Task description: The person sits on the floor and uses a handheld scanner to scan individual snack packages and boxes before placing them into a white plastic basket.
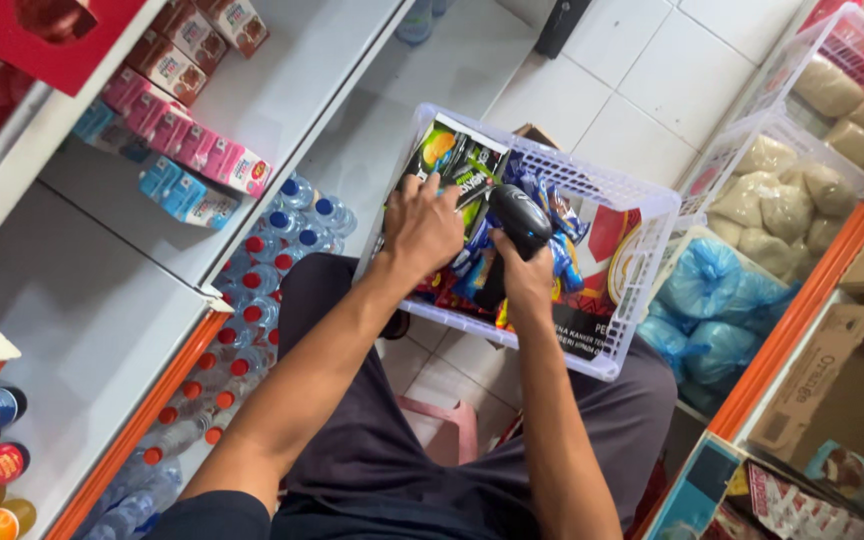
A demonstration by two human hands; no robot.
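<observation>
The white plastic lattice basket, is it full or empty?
Full: the white plastic lattice basket holds many colourful snack packets reaching near its rim.

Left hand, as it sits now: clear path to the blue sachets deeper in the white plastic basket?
Probably yes: the left hand already rests on packets inside the open-topped white plastic basket, with the blue sachets just beyond the right hand's black scanner.

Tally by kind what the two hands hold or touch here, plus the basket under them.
Black handheld scanner: 1
Dark packet with green and orange print: 1
White plastic basket: 1
Total: 3
</observation>
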